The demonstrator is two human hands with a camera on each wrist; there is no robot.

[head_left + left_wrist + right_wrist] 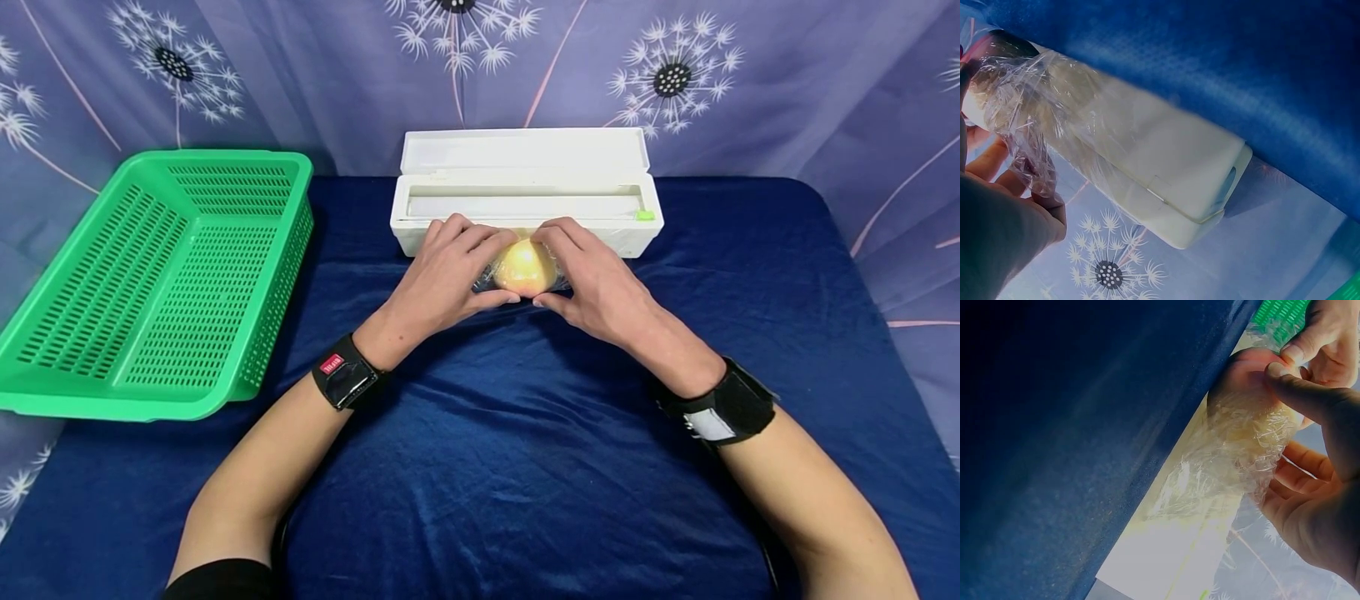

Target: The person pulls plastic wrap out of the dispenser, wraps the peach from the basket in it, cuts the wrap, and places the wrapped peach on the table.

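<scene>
A round yellow fruit point(527, 268) with a pink-red blush, much like an apple, sits between both hands at the front of the white cling film box. Clear cling film point(1210, 465) lies crumpled over its sides and spreads towards the box in the right wrist view. My left hand point(446, 275) grips the fruit from the left, thumb at its near side and fingers over the far side, with gathered film at the fingers in the left wrist view. From the right, my right hand point(600, 279) holds it the same way, thumb tips close together.
Behind the fruit, the long white cling film box point(622, 242) stands with its lid point(525, 152) raised and a green slider point(645, 215) at its right end. A green perforated basket point(300, 171) is at the left. Dark blue cloth point(510, 433) covers the table, with a dandelion-patterned curtain point(330, 75) behind.
</scene>
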